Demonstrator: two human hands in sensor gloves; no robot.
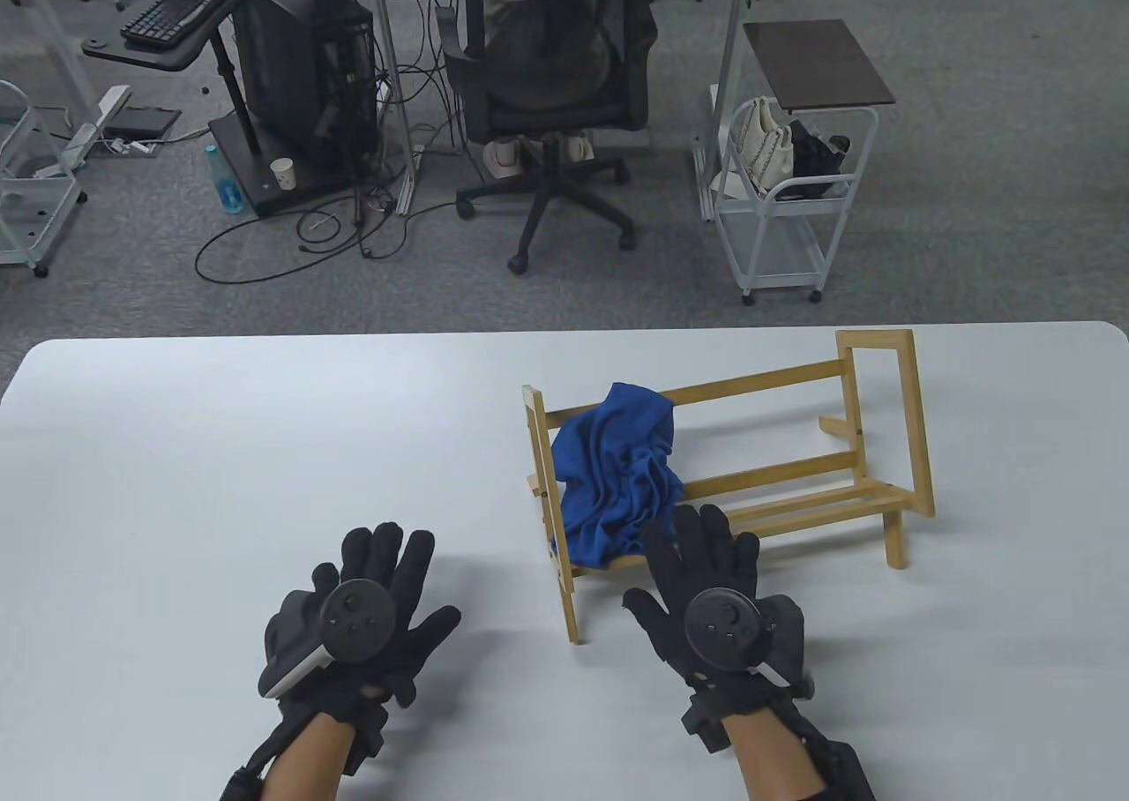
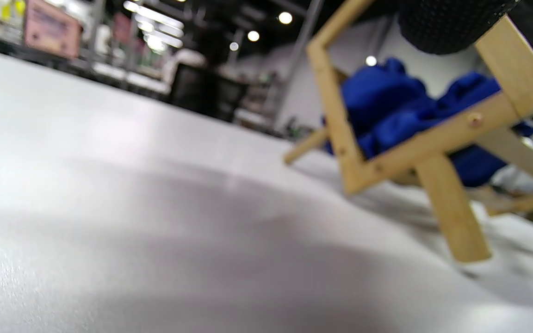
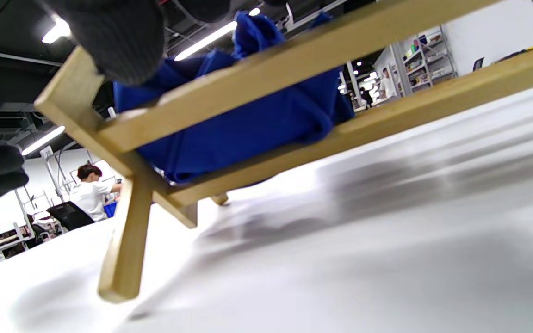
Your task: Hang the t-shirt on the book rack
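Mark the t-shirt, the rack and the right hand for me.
t-shirt [image 1: 617, 466]: table view, middle of the bunched blue cloth.
rack [image 1: 767, 382]: table view, bare stretch of the top back rail.
right hand [image 1: 719, 611]: table view, back of the glove, at the tracker.

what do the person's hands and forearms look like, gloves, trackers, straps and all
Both the left hand and the right hand wear black knit sensor gloves. A round dark grey tracker with small buttons sits on the back of each; the left one shows a white underside. Black straps and a black cable wrap the wrists. The forearms are bare, with no sleeves.
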